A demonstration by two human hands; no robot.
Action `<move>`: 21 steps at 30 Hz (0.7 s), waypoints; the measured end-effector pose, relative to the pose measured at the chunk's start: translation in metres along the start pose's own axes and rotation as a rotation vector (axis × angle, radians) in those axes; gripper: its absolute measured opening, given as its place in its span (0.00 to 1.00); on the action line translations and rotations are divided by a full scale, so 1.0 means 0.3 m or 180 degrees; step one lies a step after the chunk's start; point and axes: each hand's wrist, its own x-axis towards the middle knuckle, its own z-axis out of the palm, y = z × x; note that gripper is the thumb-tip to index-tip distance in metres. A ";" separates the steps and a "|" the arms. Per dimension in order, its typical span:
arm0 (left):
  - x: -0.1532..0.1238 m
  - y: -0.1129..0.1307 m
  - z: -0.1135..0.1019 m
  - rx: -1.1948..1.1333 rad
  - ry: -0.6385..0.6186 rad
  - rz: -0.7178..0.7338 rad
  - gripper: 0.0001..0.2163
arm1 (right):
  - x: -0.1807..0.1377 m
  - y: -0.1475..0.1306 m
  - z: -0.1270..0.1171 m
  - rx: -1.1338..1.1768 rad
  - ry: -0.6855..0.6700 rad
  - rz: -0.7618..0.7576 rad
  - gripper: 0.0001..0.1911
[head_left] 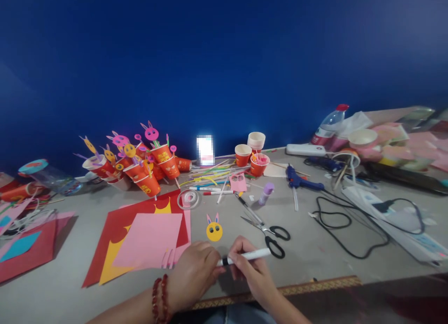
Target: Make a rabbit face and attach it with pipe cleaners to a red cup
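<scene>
Both my hands are on a white marker [257, 253] with a black band, held level above the table's front edge. My right hand [250, 268] grips its barrel between thumb and fingers. Closed around the left end is my left hand [198, 270], which hides that tip. Just beyond lies a yellow paper bunny face [214, 231] with pink ears and dark eyes. Black-handled scissors [266, 230] rest partly open to the right, by the marker's far end. Left of my hands, a pink paper sheet [150, 237] overlaps yellow and red sheets.
Red paper cups [145, 183] with bunny decorations stand back left. Straws, markers and a tape roll [188, 199] lie mid-table near a purple glue stick [266, 193]. Rightward are a blue glue gun [303, 180], its looping black cord [350, 254] and a power strip [395, 221].
</scene>
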 end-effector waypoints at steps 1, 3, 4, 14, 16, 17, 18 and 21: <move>-0.001 0.008 0.000 0.0024 -0.0040 -0.0032 0.10 | -0.003 0.004 0.005 0.0057 0.0015 -0.0014 0.21; -0.003 0.022 -0.001 0.0023 -0.0137 -0.0122 0.09 | -0.008 0.007 0.013 0.0150 0.0013 -0.0024 0.21; -0.004 0.028 -0.002 0.0027 -0.0179 -0.0160 0.09 | -0.010 0.005 0.014 0.0162 -0.0025 -0.0008 0.21; -0.023 0.059 -0.023 0.0132 0.0689 0.0352 0.25 | -0.034 0.010 -0.022 -0.0726 0.0134 -0.0115 0.31; -0.020 0.060 -0.019 0.0145 0.0889 0.0453 0.26 | -0.045 0.047 -0.002 -0.0581 0.0331 -0.0047 0.31; -0.017 0.061 -0.018 0.0147 0.0930 0.0458 0.27 | -0.049 0.063 0.010 -0.0513 0.0453 -0.0060 0.31; -0.013 0.063 -0.016 0.0148 0.0946 0.0446 0.27 | -0.052 0.074 0.024 -0.0439 0.0553 -0.0095 0.31; -0.004 0.076 -0.017 0.0191 0.1021 0.0394 0.27 | -0.052 0.087 0.064 -0.0171 0.0661 -0.0365 0.31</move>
